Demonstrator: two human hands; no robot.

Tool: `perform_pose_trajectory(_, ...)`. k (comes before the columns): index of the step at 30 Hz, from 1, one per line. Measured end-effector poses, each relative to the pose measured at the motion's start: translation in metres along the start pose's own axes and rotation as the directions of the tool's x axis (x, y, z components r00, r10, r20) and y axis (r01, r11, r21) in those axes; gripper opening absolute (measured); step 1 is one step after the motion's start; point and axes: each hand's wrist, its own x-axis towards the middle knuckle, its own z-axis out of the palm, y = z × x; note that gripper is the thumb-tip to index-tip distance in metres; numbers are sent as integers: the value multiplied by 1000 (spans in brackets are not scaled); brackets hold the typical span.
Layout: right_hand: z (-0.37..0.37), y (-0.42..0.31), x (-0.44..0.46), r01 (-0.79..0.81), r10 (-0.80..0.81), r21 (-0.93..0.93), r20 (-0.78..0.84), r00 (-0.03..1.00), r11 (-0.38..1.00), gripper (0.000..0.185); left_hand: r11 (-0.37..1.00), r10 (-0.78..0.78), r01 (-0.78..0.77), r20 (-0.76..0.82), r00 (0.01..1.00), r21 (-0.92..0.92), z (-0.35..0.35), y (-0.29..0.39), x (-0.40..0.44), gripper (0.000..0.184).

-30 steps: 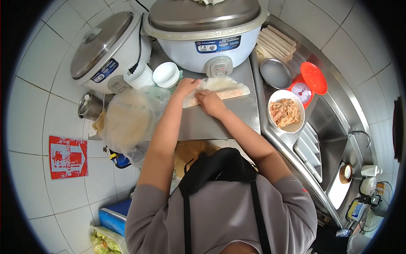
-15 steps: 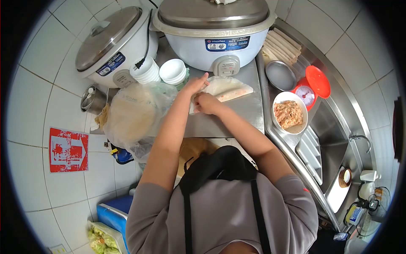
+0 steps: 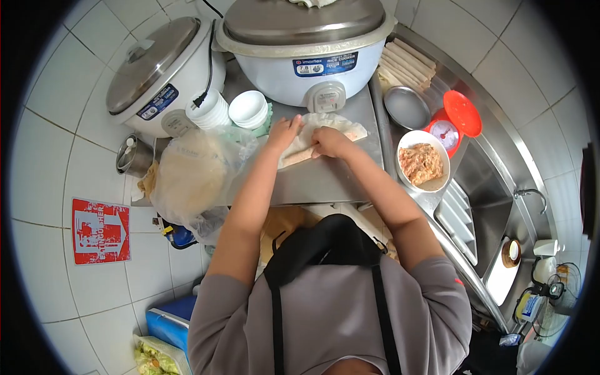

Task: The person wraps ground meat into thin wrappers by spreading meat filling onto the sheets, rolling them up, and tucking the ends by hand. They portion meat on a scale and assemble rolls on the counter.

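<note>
On the steel counter lies a thin, pale spring roll wrapper [image 3: 325, 119], its near edge folded over a long strip of pinkish filling [image 3: 294, 159]. My left hand [image 3: 285, 133] rests at the wrapper's left side, fingers stretched out and touching it. Curled fingers of my right hand [image 3: 332, 142] press on the folded strip near its middle; the fingertips are partly hidden. To the left, a clear plastic bag [image 3: 190, 172] holds a stack of round wrappers. A white bowl of pinkish ground filling [image 3: 422, 164] stands at the right.
Two large rice cookers, one in the middle [image 3: 262, 69] and one at left [image 3: 128, 103], stand behind. White bowls [image 3: 247, 109] are stacked before them. Finished-looking rolls [image 3: 406, 64], a round metal pan [image 3: 407, 107], a red scale [image 3: 447, 132] and a sink [image 3: 494, 187] lie right.
My right hand has moved right along the folded strip, exposing its left part. My left hand has shifted slightly down and left. The view has shifted a little.
</note>
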Motion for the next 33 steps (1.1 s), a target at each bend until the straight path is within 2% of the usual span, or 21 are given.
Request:
perform_pose_trajectory(3,3,4,-6,3,-5,40,37,999,999,30,983,111,-85,-157,981,165,12,2,-10,29)
perform_pose_trajectory(6,-9,13,-13,-2,3,-6,4,1000,1000,30,961,184,-137,-186,965,242,10,11,-20,18)
perform_pose_trajectory(9,-7,20,-20,-67,63,61,66,996,996,34,950,201,-132,-232,952,283,14,6,-26,20)
perform_pose_trajectory(12,-8,27,-23,-39,35,74,55,998,997,36,939,222,-154,-198,955,309,14,0,-26,22)
perform_pose_trajectory(14,-9,30,-26,-23,22,41,33,999,999,33,937,257,-178,-248,934,302,15,2,-24,22)
perform_pose_trajectory(18,-17,26,-35,-62,56,117,57,997,991,31,941,324,-265,-341,883,209,12,47,-40,24)
perform_pose_trajectory(21,-11,34,-38,11,-13,79,23,1000,997,32,961,276,-276,10,961,-23,21,70,-63,32)
perform_pose_trajectory(24,-14,33,-52,-4,4,90,-1,1000,996,29,968,249,-250,29,968,21,22,58,-73,38)
perform_pose_trajectory(27,-18,41,-69,10,-5,65,-78,997,998,28,972,234,-234,-29,972,25,13,37,-90,41)
perform_pose_trajectory(30,-23,54,-83,43,-38,104,-54,998,994,28,980,199,-199,-59,978,3,-7,21,-110,41)
perform_pose_trajectory(33,-24,50,-78,4,-4,53,3,1000,999,32,982,188,-188,-15,982,6,-20,24,-117,42)
